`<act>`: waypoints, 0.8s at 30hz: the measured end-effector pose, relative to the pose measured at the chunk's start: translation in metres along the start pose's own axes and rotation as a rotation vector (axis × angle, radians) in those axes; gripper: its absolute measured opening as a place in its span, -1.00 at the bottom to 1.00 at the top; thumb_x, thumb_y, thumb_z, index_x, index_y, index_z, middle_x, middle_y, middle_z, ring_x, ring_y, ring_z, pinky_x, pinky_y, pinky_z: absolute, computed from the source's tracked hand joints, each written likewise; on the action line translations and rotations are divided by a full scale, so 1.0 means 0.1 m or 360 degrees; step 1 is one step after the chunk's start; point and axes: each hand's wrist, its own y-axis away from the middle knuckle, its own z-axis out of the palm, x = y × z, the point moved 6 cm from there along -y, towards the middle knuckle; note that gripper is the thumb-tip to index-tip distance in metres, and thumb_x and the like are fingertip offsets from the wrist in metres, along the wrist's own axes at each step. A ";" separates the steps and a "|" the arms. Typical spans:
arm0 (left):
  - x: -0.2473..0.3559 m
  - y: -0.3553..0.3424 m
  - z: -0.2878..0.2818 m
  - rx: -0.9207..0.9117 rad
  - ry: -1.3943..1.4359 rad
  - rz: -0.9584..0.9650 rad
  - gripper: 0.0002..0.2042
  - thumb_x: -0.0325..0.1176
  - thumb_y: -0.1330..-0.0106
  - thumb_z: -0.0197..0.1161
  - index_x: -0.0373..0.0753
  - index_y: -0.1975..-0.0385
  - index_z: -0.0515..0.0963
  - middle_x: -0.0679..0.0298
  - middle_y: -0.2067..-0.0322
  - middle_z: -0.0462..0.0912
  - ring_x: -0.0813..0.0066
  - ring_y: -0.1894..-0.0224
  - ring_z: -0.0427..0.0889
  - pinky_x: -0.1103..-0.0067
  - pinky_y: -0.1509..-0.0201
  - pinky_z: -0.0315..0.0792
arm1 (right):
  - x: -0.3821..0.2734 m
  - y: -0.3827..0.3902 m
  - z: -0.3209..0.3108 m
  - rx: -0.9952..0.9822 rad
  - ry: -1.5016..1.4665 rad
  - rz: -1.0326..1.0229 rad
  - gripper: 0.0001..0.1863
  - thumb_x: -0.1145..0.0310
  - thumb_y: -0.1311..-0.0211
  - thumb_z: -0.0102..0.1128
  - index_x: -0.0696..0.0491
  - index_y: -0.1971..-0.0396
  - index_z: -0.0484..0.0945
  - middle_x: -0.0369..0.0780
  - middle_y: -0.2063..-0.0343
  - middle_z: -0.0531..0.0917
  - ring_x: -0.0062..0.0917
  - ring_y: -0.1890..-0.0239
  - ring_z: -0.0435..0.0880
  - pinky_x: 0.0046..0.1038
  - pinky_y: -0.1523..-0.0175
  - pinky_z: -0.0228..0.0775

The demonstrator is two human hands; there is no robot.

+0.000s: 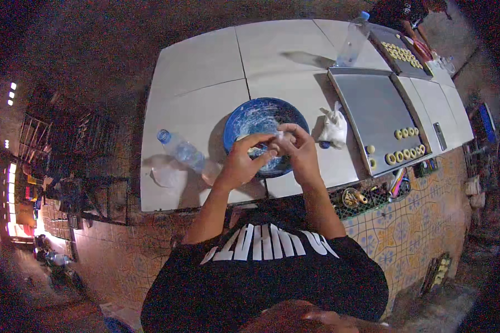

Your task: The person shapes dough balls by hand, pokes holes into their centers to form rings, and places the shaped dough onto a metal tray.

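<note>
Both my hands meet over a blue basin (240, 117), whose inside is smeared with white, floury residue. My left hand (246, 160) is closed, with thumb and fingers bent toward the right hand. My right hand (299, 151) is closed too, its fingertips curled together at the basin's right side. A small pale bit shows between the hands, but its kind is too small to make out. Just right of the basin lies a knotted plastic bag (334, 129) of white stuff. A clear plastic bottle (184, 152) lies to the left.
A metal tray (366, 100) on the right holds several ring-shaped dough pieces (405, 155). A second tray (397, 53) stands beyond, near another person's hand (422, 47). An upright bottle (354, 41), a phone-like slab (439, 136) and a green crate (366, 204) are nearby.
</note>
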 end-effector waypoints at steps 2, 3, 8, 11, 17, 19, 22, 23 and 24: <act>-0.02 -0.01 0.01 -0.0009 -0.0021 -0.0059 -0.62 -0.43 -0.26 0.48 -0.31 -0.08 0.64 0.08 -0.03 0.72 0.32 -0.06 0.71 0.43 -0.19 0.54 | -0.03 -0.01 0.02 -0.0072 0.0017 0.0008 -0.71 0.46 -0.40 0.28 0.15 -0.06 0.52 -0.27 0.34 0.74 -0.64 0.24 0.71 -0.56 0.10 0.52; 0.04 -0.03 0.02 -0.0003 0.0004 -0.0036 -0.63 -0.46 -0.25 0.46 -0.30 -0.07 0.65 0.09 -0.01 0.73 0.35 -0.04 0.72 0.45 -0.17 0.55 | -0.05 0.00 0.04 -0.0104 -0.0027 -0.0021 -0.71 0.46 -0.39 0.28 0.14 -0.06 0.53 -0.28 0.34 0.73 -0.65 0.23 0.70 -0.56 0.10 0.52; -0.04 -0.09 0.10 0.0031 0.0120 -0.0086 -0.66 -0.50 -0.24 0.45 -0.28 -0.04 0.66 0.14 0.06 0.75 0.40 0.00 0.73 0.49 -0.14 0.56 | -0.04 -0.02 -0.06 -0.0052 -0.0011 -0.0009 -0.76 0.38 -0.40 0.30 0.10 0.01 0.60 -0.33 0.28 0.69 -0.67 0.22 0.65 -0.55 0.12 0.50; -0.15 -0.07 0.18 0.0065 0.0257 -0.0097 -0.67 -0.46 -0.24 0.49 -0.34 0.01 0.65 0.17 0.11 0.76 0.46 0.07 0.74 0.50 -0.07 0.60 | -0.05 -0.04 -0.09 0.0074 0.0082 -0.0045 -0.75 0.22 -0.52 0.15 0.09 0.05 0.62 -0.35 0.27 0.65 -0.69 0.20 0.60 -0.56 0.08 0.44; -0.24 -0.08 0.19 0.0152 0.0340 -0.0264 -0.67 -0.50 -0.30 0.42 -0.38 -0.04 0.60 0.16 0.14 0.75 0.49 0.08 0.74 0.55 -0.06 0.61 | -0.05 -0.04 -0.15 0.0040 0.0117 -0.0042 -0.72 0.24 -0.52 0.16 0.10 -0.04 0.57 -0.34 0.24 0.63 -0.67 0.16 0.62 -0.56 0.05 0.47; -0.20 -0.10 0.12 0.0255 0.0359 -0.0153 -0.69 -0.52 -0.34 0.37 -0.39 -0.06 0.59 0.17 0.14 0.76 0.50 0.11 0.75 0.56 -0.01 0.62 | -0.07 -0.03 -0.09 -0.0061 0.0062 -0.0053 -0.71 0.33 -0.46 0.23 0.11 -0.08 0.55 -0.32 0.22 0.64 -0.65 0.13 0.64 -0.54 0.00 0.50; -0.20 -0.12 0.07 0.0425 0.0432 -0.0252 -0.73 -0.51 -0.37 0.36 -0.40 -0.04 0.60 0.17 0.14 0.77 0.50 0.10 0.74 0.56 0.00 0.62 | 0.06 -0.06 -0.10 -0.0104 0.0070 -0.0014 -0.55 0.52 -0.21 0.44 0.09 -0.12 0.57 -0.32 0.16 0.68 -0.61 0.08 0.62 -0.49 -0.05 0.47; -0.18 -0.13 0.08 0.0417 0.0487 -0.0246 -0.76 -0.48 -0.40 0.34 -0.40 -0.01 0.61 0.17 0.15 0.77 0.50 0.08 0.73 0.56 0.00 0.62 | 0.14 -0.09 -0.11 -0.0134 0.0145 -0.0081 -0.54 0.52 -0.21 0.43 0.09 -0.13 0.57 -0.31 0.16 0.68 -0.60 0.09 0.63 -0.50 -0.06 0.47; -0.19 -0.12 0.07 0.0423 0.0484 -0.0248 -0.76 -0.48 -0.40 0.34 -0.40 -0.01 0.61 0.17 0.15 0.77 0.50 0.08 0.73 0.56 0.00 0.62 | 0.10 -0.10 -0.05 -0.0171 0.0221 -0.0143 -0.52 0.51 -0.21 0.43 0.09 -0.14 0.56 -0.30 0.17 0.68 -0.59 0.09 0.64 -0.50 -0.06 0.48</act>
